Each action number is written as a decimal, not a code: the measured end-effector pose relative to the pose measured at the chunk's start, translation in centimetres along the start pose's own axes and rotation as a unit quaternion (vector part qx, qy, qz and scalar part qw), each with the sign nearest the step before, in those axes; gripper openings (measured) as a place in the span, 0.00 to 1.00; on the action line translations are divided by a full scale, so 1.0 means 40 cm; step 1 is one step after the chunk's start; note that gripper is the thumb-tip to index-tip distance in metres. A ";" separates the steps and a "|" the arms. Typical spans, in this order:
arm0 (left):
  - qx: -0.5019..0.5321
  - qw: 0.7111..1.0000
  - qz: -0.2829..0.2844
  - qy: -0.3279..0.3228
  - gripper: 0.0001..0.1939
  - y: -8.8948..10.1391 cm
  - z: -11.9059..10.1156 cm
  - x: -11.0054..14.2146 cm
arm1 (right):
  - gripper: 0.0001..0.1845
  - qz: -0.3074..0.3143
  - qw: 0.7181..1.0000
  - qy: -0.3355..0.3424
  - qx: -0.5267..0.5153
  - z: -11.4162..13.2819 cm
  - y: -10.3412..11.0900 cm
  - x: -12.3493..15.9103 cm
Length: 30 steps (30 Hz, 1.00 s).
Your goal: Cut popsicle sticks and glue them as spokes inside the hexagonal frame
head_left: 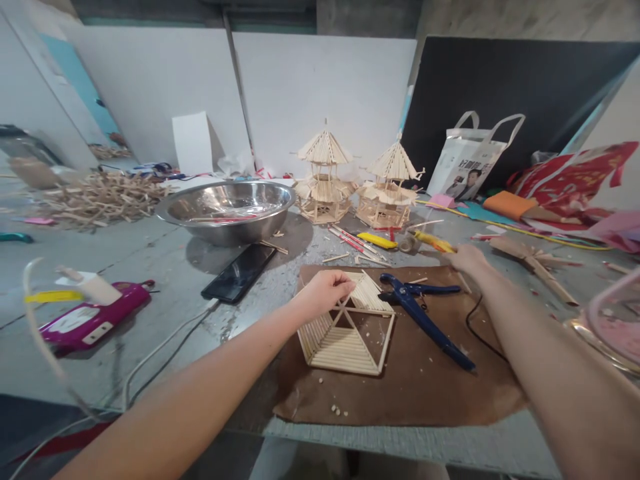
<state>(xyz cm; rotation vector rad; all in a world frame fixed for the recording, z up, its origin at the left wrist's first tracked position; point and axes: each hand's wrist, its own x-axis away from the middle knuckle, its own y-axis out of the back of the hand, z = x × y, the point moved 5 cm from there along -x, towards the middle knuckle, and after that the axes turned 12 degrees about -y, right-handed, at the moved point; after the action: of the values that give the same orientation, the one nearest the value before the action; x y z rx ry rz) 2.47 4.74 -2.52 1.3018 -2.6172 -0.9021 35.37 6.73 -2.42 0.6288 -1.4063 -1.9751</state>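
My left hand [327,293] is closed in a pinch over the top of a six-sided roof frame [345,357] made of thin wooden sticks. Whatever sits between those fingertips is too small to make out. Some of the frame's triangular panels are filled with rows of sticks; others are bare. My right hand [471,261], reaching to the far right corner of the brown cloth [425,393], is closed on a yellow glue gun [434,241]; a black cord [473,323] trails near the forearm. Blue-handled cutting pliers [425,320] lie beside the frame.
Behind stand two stick pagodas [326,180] [390,190] and a steel bowl [227,213]. A phone [240,273] with its cable and a purple power strip [100,317] lie left. A stick pile [105,200] is far left; a white bag [463,160] stands back right.
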 end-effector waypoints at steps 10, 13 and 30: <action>0.232 0.967 -0.063 0.081 0.10 0.003 -0.008 -0.016 | 0.24 -0.038 0.976 -0.001 -0.213 -0.025 0.074 0.126; 0.270 0.956 -0.082 0.081 0.08 0.003 -0.006 -0.018 | 0.20 0.010 0.953 0.004 -0.302 -0.006 0.051 0.176; 0.386 0.914 -0.095 0.079 0.11 -0.003 0.020 -0.002 | 0.09 0.231 0.866 0.219 -0.385 0.109 -0.004 0.402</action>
<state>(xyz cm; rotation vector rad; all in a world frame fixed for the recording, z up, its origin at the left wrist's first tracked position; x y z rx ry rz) 2.33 5.11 -3.21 1.6946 -2.8338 0.2998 21.22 -2.05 -1.55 0.2882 -0.3638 -1.6543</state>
